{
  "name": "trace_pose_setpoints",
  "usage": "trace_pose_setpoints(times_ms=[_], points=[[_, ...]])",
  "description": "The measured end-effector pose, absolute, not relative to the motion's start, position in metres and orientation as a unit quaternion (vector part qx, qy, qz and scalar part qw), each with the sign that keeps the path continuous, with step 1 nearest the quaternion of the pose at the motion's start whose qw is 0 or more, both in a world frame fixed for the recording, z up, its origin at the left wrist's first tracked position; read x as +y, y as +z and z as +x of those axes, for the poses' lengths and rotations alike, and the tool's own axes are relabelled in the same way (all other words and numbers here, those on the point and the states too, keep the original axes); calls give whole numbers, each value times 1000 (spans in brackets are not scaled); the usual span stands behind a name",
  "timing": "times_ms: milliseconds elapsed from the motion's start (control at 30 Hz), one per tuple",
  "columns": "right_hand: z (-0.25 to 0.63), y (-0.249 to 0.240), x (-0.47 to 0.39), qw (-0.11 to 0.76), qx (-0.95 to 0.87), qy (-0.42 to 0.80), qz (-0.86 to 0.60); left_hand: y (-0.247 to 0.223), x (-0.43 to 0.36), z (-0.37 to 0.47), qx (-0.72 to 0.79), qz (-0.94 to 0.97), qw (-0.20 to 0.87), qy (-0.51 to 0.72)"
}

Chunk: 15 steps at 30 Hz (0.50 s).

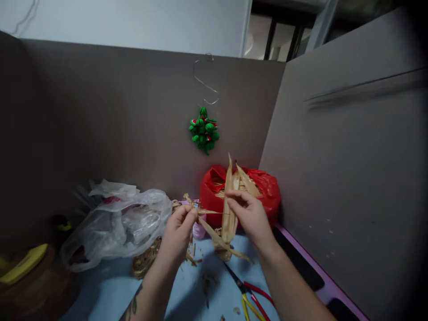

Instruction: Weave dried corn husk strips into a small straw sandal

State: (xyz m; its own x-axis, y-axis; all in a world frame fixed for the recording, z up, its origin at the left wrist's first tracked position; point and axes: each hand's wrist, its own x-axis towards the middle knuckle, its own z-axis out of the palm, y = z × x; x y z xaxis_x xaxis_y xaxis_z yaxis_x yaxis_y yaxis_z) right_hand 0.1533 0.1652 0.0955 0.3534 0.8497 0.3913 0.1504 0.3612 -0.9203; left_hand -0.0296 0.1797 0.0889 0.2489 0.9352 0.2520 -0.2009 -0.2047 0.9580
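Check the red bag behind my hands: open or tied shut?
Open. The red bag gapes at the top, and dry husks show inside it, behind the right hand.

I look in on what seems a small craft workstation in an office-style cubicle: a grey back partition (133,111) spans twelve o'clock, a matching side panel (361,160) closes three, and dark-framed glazing (282,40) shows beyond at one. On the blue tabletop (180,305), pliers (241,286) and dried husks (249,185) suggest handicraft.

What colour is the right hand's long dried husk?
The long dried husk is pale tan, best in head view.
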Motion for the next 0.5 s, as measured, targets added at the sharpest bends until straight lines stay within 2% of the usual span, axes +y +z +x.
trace_pose_setpoints(times_ms=[267,400,500], points=[[116,76,158,572,-569,351,-475,81,174,-14,342,592,536,495],[113,71,160,566,-560,363,-484,72,181,-14,363,595,519,494],[115,71,162,581,-518,421,-467,66,186,-15,367,591,521,494]])
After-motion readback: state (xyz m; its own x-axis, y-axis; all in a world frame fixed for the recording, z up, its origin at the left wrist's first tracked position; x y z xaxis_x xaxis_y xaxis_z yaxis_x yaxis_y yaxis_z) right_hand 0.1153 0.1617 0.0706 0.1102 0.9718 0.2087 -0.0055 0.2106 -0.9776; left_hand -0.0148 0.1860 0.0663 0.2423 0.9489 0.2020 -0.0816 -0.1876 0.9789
